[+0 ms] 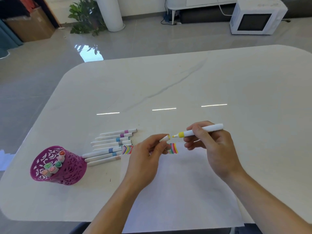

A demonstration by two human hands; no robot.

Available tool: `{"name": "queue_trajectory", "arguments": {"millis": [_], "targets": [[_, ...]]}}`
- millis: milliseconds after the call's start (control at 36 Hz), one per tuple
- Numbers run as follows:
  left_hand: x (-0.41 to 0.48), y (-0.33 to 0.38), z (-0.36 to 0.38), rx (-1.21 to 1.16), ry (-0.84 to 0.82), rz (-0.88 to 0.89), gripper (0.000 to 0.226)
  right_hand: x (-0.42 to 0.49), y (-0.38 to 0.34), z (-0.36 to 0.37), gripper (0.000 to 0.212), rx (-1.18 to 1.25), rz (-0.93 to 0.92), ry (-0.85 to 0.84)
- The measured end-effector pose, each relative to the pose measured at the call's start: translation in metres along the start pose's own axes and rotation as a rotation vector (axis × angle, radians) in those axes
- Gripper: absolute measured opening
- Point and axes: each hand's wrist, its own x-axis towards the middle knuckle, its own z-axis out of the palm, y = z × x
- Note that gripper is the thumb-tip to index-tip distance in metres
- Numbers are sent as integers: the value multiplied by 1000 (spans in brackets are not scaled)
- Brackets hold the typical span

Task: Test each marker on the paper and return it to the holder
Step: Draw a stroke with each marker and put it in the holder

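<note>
My right hand (211, 146) grips an uncapped yellow marker (199, 131), its tip pointing left just above the paper. My left hand (148, 151) pinches the marker's white cap (164, 138), its open end a short gap from the tip. The white paper (177, 183) lies under both hands and bears rows of coloured strokes (173, 148) at its top edge. Left of the paper lie several capped markers (111, 146) in a row. The purple cut-out holder (67, 168) stands at the left with several markers (54, 164) inside.
The pale marble table (185, 85) stretches far beyond the paper. On the floor behind are a white microwave (256, 17), a potted plant (86, 16) and a cardboard box (30, 24).
</note>
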Motion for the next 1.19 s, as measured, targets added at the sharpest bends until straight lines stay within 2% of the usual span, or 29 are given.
{"name": "queue_trajectory", "arguments": {"millis": [167, 333, 500, 611, 722, 1056, 1194], "targets": [[-1, 1, 3, 101, -44, 32, 21, 1, 4, 2, 25, -45, 42, -86], [-1, 0, -1, 73, -72, 35, 18, 1, 7, 2, 23, -58, 48, -122], [-2, 2, 0, 81, -59, 41, 21, 0, 8, 6, 30, -13, 67, -123], [-3, 3, 1, 94, -47, 54, 26, 1, 10, 5, 25, -5, 74, -125], [-3, 5, 1, 80, -41, 59, 27, 0, 11, 5, 31, 21, 83, -133], [-5, 13, 0, 116, -3, 103, 33, -4, 11, 3, 30, 93, 117, -156], [-3, 16, -4, 52, -15, 71, 19, -1, 8, 2, 34, 128, 169, -187]]}}
